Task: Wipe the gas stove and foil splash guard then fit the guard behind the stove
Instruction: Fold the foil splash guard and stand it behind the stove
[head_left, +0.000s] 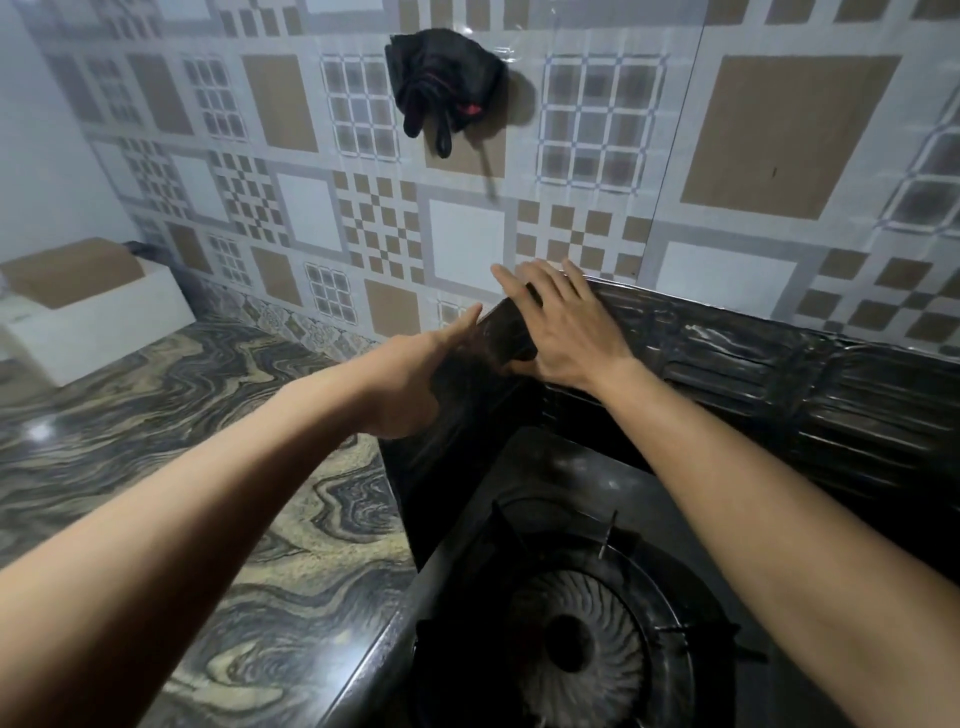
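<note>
The dark foil splash guard (789, 374) stands upright behind and along the left side of the black gas stove (524, 525). Its ribbed back panel runs along the tiled wall, and a side panel (457, 415) folds forward at the stove's left edge. My left hand (415, 379) presses against the outer face of the side panel near the corner fold. My right hand (561, 327) lies flat with spread fingers over the top corner of the guard, thumb on its inner face. The burner (571, 649) with its pan support sits below my right forearm.
A marbled stone countertop (156, 441) stretches to the left of the stove. A white and brown cardboard box (88, 312) stands at the far left on it. A black cloth (441, 88) hangs on the patterned tile wall above the guard.
</note>
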